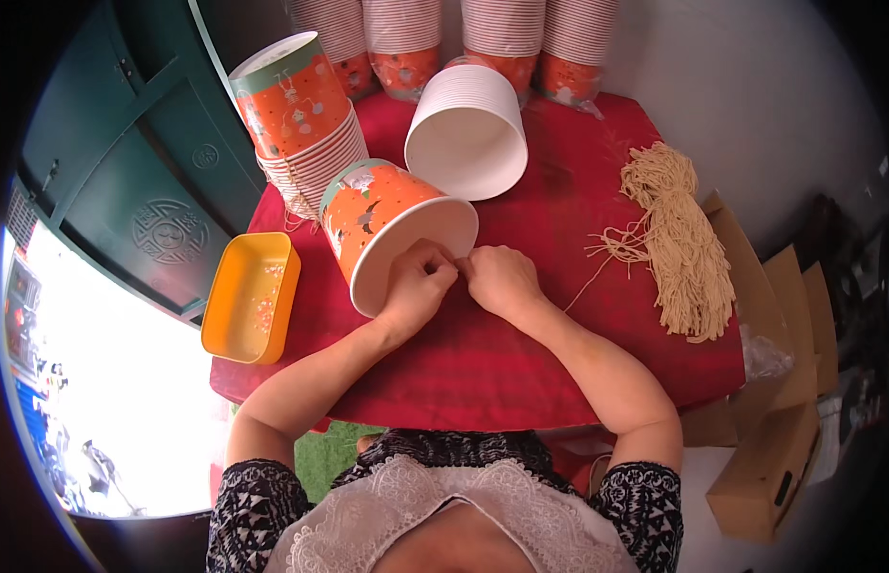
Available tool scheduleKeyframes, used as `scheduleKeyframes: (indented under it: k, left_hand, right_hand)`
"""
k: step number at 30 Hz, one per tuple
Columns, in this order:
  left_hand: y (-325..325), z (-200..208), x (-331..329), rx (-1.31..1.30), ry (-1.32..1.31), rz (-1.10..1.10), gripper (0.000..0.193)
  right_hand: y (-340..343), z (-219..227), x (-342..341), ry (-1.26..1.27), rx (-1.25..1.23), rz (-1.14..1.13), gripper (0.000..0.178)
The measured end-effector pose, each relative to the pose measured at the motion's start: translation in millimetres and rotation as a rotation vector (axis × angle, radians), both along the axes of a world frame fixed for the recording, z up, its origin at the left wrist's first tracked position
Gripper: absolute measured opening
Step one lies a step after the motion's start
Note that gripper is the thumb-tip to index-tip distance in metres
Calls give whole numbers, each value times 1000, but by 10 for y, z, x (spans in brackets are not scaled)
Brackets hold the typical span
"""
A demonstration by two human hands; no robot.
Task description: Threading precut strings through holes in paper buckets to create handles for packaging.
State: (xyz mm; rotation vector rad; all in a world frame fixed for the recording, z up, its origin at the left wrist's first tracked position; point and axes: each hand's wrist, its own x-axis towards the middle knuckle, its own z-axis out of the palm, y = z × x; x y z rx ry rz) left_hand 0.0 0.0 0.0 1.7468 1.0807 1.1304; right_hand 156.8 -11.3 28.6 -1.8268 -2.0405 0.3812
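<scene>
An orange paper bucket (357, 215) with a green band lies tilted on its side, its white mouth facing me. My left hand (418, 285) is at that mouth, fingers curled and closed in a pinch. Close against it, by the lower right of the rim, my right hand (502, 280) is closed too, its fingertips meeting the left ones. Whatever is between the fingers is too small or hidden to make out. From a bundle of beige cord (688, 253) at the right, a thin strand runs toward my right forearm and disappears behind it.
A yellow tray (290, 296) with small reddish bits stands at the left edge of the red-covered table (578, 382). Behind are white nested buckets (468, 134), an orange bucket stack (296, 105) and wrapped stacks (502, 33). Cardboard boxes (764, 468) lie right; a green door (129, 143) is left.
</scene>
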Motion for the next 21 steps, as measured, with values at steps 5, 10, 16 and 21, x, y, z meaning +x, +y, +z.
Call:
scheduleKeyframes:
  k: [5,10,16,21]
  left_hand:
    - [5,182,33,-365,-270,-64,9]
    - [53,185,-5,-390,-199,-52,15]
    - [92,118,-21,-338,-75,-68,18]
    - [66,144,-9,-319,10,-91,17]
  right_hand:
    - [52,8,60,-25,-50,86,37]
    - [42,47,57,-40,-84,122,34]
    - [26,14,137,-10,-111,202,31]
    - [-4,25,245,70,-87,311,25]
